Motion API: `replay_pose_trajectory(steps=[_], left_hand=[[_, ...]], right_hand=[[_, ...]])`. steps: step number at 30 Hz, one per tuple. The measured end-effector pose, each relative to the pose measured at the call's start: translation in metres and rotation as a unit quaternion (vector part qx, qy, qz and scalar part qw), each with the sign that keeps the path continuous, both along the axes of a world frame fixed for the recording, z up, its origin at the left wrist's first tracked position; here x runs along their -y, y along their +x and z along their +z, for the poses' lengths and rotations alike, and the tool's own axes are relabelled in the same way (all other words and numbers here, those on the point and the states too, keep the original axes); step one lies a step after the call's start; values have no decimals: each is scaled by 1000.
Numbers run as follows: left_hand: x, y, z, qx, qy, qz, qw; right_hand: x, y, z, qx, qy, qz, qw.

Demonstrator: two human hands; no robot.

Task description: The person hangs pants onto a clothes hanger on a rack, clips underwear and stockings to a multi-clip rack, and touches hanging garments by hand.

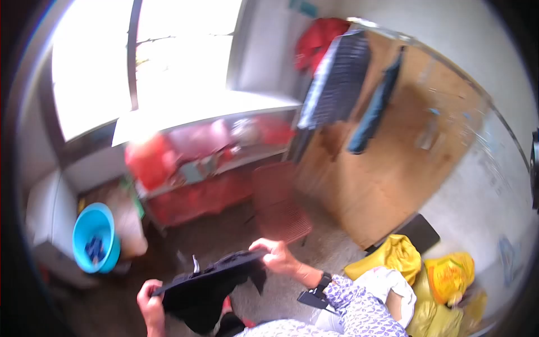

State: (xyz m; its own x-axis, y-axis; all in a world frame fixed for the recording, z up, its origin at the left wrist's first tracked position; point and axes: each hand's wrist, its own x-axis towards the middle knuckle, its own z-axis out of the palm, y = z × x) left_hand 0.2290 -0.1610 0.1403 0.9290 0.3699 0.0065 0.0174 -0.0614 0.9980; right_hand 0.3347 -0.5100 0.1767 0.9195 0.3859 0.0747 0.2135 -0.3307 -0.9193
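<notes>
A black garment point(216, 286) is stretched between my two hands, low in front of my body. My left hand point(150, 303) is closed on its left end. The other end is gripped by my right hand point(276, 259), which has a dark watch on the wrist. A small pale hook point(195, 264) sticks up from the garment's top edge and looks like a hanger's hook; any hanger below it is hidden. The kind of garment does not show clearly.
A turquoise bucket point(115, 247) with blue cloth inside stands left. Ahead are a red chair point(281, 205) and a shelf point(247, 160) with bags. Clothes hang on a wooden panel point(387, 168). Yellow bags point(387, 258) lie at the right.
</notes>
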Motion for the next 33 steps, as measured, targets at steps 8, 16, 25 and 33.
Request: replay_pose_trajectory(steps=[8,16,25,33], left_hand=[[42,103,20,19,-38,-161,986],[69,163,35,25,-94,-298,950],[103,163,83,38,-99,-379,919],[139,160,102,54,-171,-444,878]], right_hand=[[32,10,0,41,9,-124,991],[47,-8,-1,-68,-78,-173,979],[65,-40,-24,-71,-61,-180,979],[96,-82,-14,-168,49,-203,964]])
